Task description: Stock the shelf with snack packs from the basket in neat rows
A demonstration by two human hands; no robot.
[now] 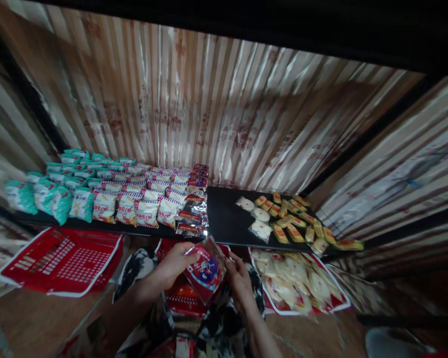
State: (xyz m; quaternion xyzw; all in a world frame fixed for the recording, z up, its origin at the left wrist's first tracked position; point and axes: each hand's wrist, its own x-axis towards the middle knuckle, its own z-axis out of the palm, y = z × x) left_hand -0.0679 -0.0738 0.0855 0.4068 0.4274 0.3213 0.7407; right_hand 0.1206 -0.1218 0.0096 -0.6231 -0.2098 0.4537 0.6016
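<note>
Between my two hands is a flat, shiny dark red snack packet [205, 266] with a blue and white print. My left hand [174, 264] pinches its upper left edge, thumb on the front. At the packet's right edge, the fingers of my right hand [238, 278] are closed on it. Just beyond the hands, a row of similar dark red packets [192, 213] stands on the black shelf [226, 214]. Below the packet, a red basket [186, 304] sits between my knees, its contents mostly hidden.
White snack bags [145, 211] and teal bags [82, 205] stand in rows on the shelf's left. To the right lie round white packs [261, 229] and loose yellow packs [296, 231]. A red basket [69, 263] is at left; another basket [345, 301] holds pale round packs.
</note>
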